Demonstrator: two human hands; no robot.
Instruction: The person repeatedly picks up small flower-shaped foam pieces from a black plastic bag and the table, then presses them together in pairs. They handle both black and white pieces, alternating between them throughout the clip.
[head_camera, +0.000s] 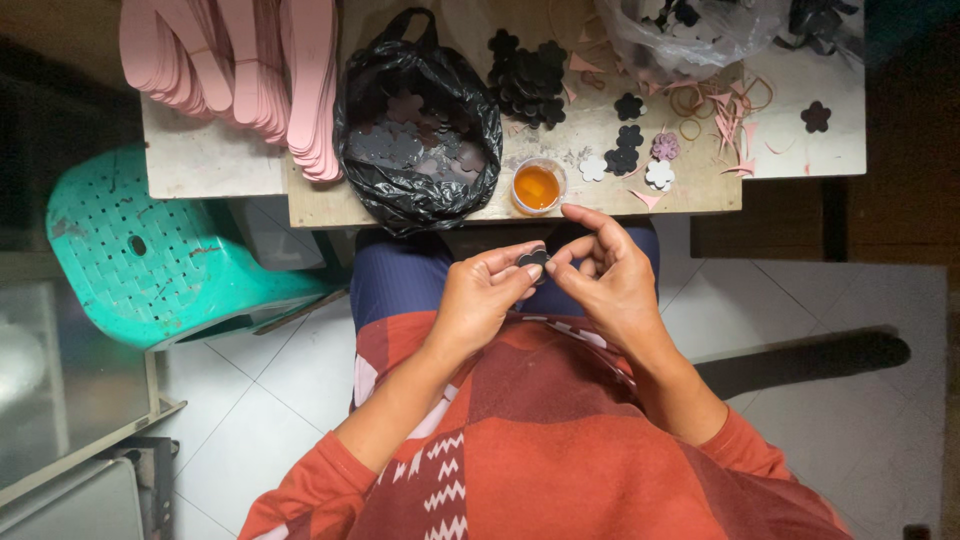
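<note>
A small dark flower-shaped cut-out (534, 259) is pinched between the fingertips of both hands, over my lap. My left hand (483, 296) grips it from the left with thumb and forefinger. My right hand (604, 277) holds its right edge, the other fingers curled. Just beyond the hands, at the table's near edge, stands a small clear cup of orange liquid (538, 186). A pile of dark flower cut-outs (527, 76) lies further back on the wooden table (700, 190).
An open black plastic bag (418, 125) with flower pieces sits left of the cup. Pink flat strips (250, 70) are stacked at the back left. White, pink and dark single flowers (640, 155) and pink scraps lie at right. A clear bag (700, 35) sits behind. A teal plastic stool (150, 250) stands left.
</note>
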